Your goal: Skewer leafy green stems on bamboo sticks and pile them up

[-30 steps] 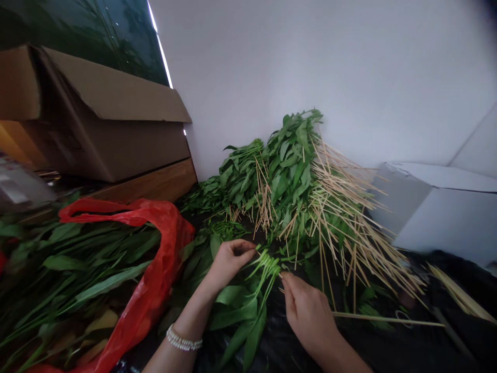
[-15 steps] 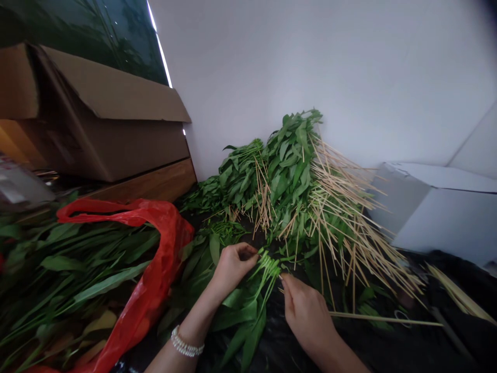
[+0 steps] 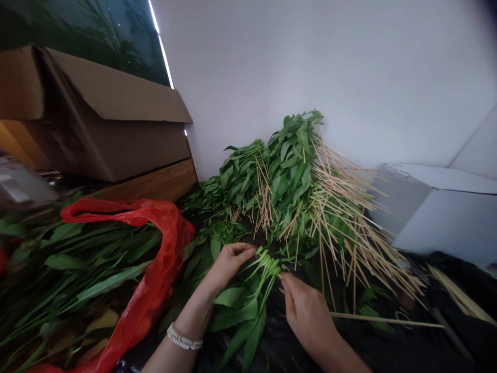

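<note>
My left hand (image 3: pixel 230 262), a bead bracelet at its wrist, pinches the cut stem ends of a small bunch of green leaves (image 3: pixel 248 300) that lies towards me on black sheeting. My right hand (image 3: pixel 306 313) is closed on a thin bamboo skewer (image 3: pixel 384 319), whose tip meets the stems of the bunch. Just beyond both hands a large heap of skewered leaves (image 3: pixel 298 186) leans against the white wall, its many sticks fanning out to the right.
A red plastic bag (image 3: pixel 155 280) full of long loose leaves lies at the left. Behind it stand a cardboard box (image 3: pixel 104 129) and a wooden board. A white box (image 3: pixel 438 212) sits at the right, with more sticks (image 3: pixel 458 295) in front of it.
Almost nothing has moved. My left hand has shifted its fingers slightly on the stem ends; my right hand stays at the stems with the skewer.
</note>
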Demonstrator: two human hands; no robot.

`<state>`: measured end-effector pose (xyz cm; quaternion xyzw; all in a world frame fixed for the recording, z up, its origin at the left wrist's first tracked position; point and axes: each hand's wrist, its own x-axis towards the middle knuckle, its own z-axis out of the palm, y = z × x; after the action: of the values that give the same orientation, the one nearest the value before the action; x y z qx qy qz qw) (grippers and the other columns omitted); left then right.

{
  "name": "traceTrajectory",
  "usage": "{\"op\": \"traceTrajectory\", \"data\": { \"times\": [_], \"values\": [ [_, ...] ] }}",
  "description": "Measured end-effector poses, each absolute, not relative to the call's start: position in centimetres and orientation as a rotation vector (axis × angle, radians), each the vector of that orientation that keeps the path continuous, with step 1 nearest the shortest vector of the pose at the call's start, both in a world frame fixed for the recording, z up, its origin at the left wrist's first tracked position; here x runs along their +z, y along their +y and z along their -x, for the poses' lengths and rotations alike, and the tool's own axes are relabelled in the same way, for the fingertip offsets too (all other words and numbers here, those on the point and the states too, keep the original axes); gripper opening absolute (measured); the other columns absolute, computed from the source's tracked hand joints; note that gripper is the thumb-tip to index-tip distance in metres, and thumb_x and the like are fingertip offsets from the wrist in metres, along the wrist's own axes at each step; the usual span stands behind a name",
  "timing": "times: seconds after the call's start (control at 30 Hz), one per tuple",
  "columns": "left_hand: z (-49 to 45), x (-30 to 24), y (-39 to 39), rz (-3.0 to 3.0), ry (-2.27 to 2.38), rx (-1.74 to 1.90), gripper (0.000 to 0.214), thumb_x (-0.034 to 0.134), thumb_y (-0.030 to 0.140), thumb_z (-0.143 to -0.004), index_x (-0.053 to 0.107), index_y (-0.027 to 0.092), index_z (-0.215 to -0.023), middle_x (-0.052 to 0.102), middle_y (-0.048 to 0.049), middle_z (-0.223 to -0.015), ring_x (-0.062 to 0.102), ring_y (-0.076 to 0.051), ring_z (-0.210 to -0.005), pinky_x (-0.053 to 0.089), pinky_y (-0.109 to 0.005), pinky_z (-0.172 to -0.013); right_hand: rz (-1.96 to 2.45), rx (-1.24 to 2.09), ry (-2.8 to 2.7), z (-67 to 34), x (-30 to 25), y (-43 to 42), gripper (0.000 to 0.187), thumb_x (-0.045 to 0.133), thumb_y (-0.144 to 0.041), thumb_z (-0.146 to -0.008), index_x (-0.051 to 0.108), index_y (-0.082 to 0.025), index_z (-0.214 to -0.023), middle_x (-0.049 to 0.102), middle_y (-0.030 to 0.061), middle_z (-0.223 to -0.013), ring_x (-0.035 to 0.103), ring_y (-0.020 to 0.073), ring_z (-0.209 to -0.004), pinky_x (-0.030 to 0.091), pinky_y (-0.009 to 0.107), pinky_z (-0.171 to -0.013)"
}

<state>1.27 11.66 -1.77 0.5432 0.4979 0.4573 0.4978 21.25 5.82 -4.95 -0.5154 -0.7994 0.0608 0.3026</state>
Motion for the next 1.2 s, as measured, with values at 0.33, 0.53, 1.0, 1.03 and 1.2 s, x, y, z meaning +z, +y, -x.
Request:
{"op": "traceTrajectory", "data": {
  "times": [0.33, 0.53, 1.0, 1.03, 1.2],
  "values": [
    [-1.21, -1.34, 11.43, -1.332, 1.211, 1.037, 0.031, 0.073, 0.043, -0.066, 0.071, 0.013, -0.075, 0.066, -0.0014, -0.070, 0.053, -0.011, -0.062, 0.040, -0.021, -0.062, 1.390, 0.223, -2.130, -21.23, -4.92, 5.64, 0.032, 0.033, -0.004, -0.083, 0.057, -0.020, -0.098, 0.066, 0.0019, -0.084, 0.065, 0.0166, -0.080, 0.042, 0.025, -0.071],
    [-1.50, -1.51, 11.36, -1.404, 1.216, 1.009, 0.032, 0.071, 0.043, -0.067, 0.070, 0.012, -0.075, 0.064, -0.0020, -0.069, 0.053, -0.012, -0.063, 0.040, -0.022, -0.061, 1.405, 0.238, -2.146, -21.35, -4.85, 5.61, 0.033, 0.034, -0.003, -0.082, 0.058, -0.019, -0.097, 0.066, 0.0023, -0.086, 0.065, 0.0168, -0.080, 0.042, 0.025, -0.070],
    [-1.31, -1.23, 10.97, -1.488, 0.973, 0.957, 0.030, 0.072, 0.038, -0.070, 0.069, 0.012, -0.086, 0.066, -0.0041, -0.081, 0.057, -0.014, -0.073, 0.043, -0.025, -0.074, 1.281, 0.177, -2.113, -21.04, -4.97, 5.86, 0.031, 0.030, -0.016, -0.093, 0.058, -0.019, -0.105, 0.068, 0.0037, -0.089, 0.066, 0.0164, -0.083, 0.046, 0.025, -0.073],
    [-1.33, -1.27, 10.95, -1.471, 0.977, 0.960, 0.029, 0.073, 0.037, -0.069, 0.069, 0.012, -0.083, 0.066, -0.0038, -0.079, 0.056, -0.014, -0.072, 0.044, -0.025, -0.073, 1.274, 0.169, -2.109, -21.04, -4.96, 5.82, 0.031, 0.030, -0.016, -0.093, 0.058, -0.019, -0.105, 0.068, 0.0040, -0.090, 0.066, 0.0166, -0.083, 0.046, 0.025, -0.073],
    [-1.48, -1.46, 10.88, -1.442, 1.014, 0.917, 0.029, 0.074, 0.039, -0.067, 0.071, 0.012, -0.078, 0.067, -0.0034, -0.075, 0.056, -0.013, -0.067, 0.044, -0.024, -0.069, 1.301, 0.179, -2.109, -21.02, -5.01, 5.58, 0.033, 0.030, -0.010, -0.089, 0.058, -0.019, -0.105, 0.067, 0.0044, -0.090, 0.066, 0.0167, -0.083, 0.045, 0.025, -0.072]
  ]
}}
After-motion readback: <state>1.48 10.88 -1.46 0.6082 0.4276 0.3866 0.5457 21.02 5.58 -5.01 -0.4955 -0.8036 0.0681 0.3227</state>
